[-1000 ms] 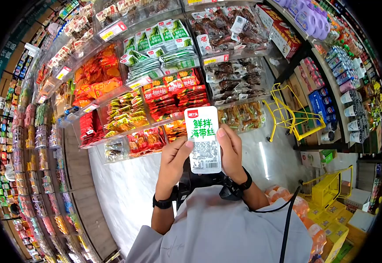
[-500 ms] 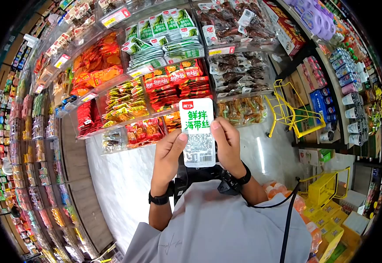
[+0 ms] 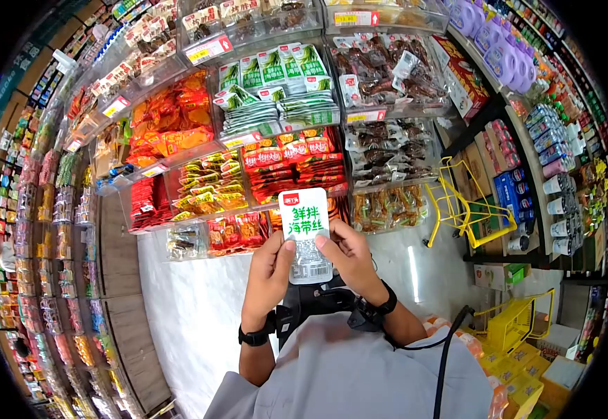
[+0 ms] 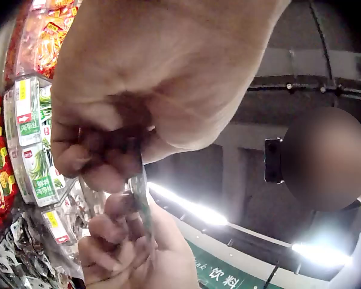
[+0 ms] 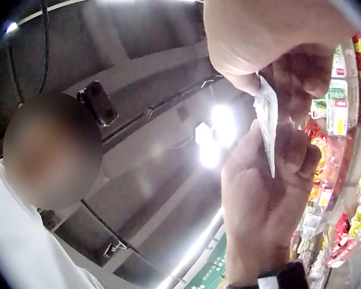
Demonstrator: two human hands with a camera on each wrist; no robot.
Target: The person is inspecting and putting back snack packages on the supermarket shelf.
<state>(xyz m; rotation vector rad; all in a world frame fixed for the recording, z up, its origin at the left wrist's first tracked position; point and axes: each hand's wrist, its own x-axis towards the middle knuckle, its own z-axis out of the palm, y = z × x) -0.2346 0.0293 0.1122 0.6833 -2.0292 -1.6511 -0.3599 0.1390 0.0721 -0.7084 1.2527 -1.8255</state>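
Shop aisle, pale glossy floor (image 3: 199,300), tiered clear shelf bins beyond the hands. Contents of bins: green-and-white packets (image 3: 276,70), stacked, their print like that of the held item; red packets (image 3: 290,157) below them; yellow packets (image 3: 210,181) beside the red; dark vacuum packs (image 3: 388,70) to the right. Further stock, right side: purple bottles (image 3: 506,63); a yellow frame (image 3: 475,242) on the floor; a yellow basket (image 3: 510,328) near cartons.

Principal item: one white packet (image 3: 305,209), flat, red logo at the top, green lettering beneath, small print and barcode lower down. Position: upright in front of the person's body, between both hands, before the lower bins and touching no shelf.

Left hand (image 3: 265,276): narrow grip, thumb at the packet's left edge, fingers curled behind. Right hand (image 3: 354,262): narrow grip, thumb lapped over the right edge onto the front, just under the lettering. Dark band on each wrist; grey shirt (image 3: 360,370) below.

Recent change: the right thumb now lies lower and further onto the face than a moment ago; the packet sits lower against the shelves. Significance, as judged: a small adjustment of hold, the packet remaining in both hands, front exposed, lettering legible.
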